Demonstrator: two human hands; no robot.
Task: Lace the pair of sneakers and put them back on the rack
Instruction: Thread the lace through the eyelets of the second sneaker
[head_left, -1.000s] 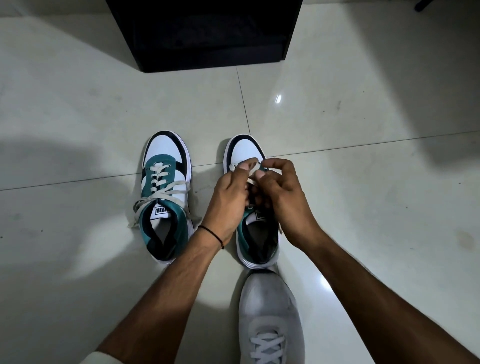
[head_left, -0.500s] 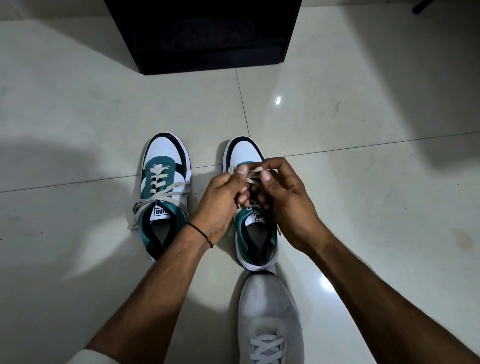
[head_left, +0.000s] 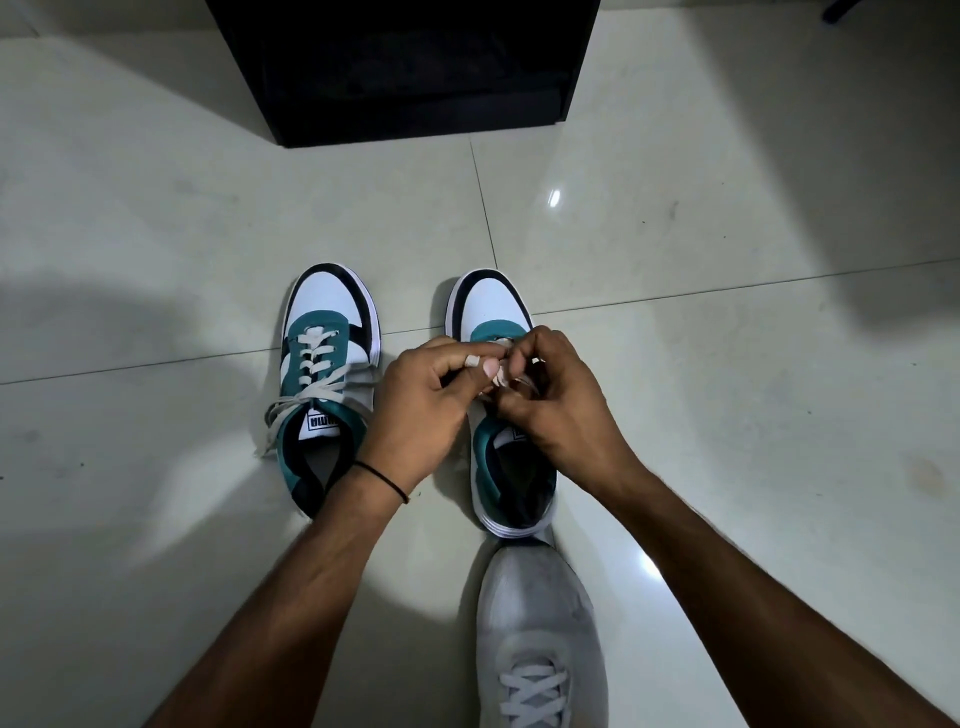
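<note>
Hands together, our left hand and right hand both pinch the pale lace over the right-side sneaker. Its laced partner sneaker stands just beside it on the floor, near the dark rack; our grey shoe sits just behind.

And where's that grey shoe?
In the head view it is at bottom centre: the grey shoe lies just behind the heel of the right sneaker.
</note>
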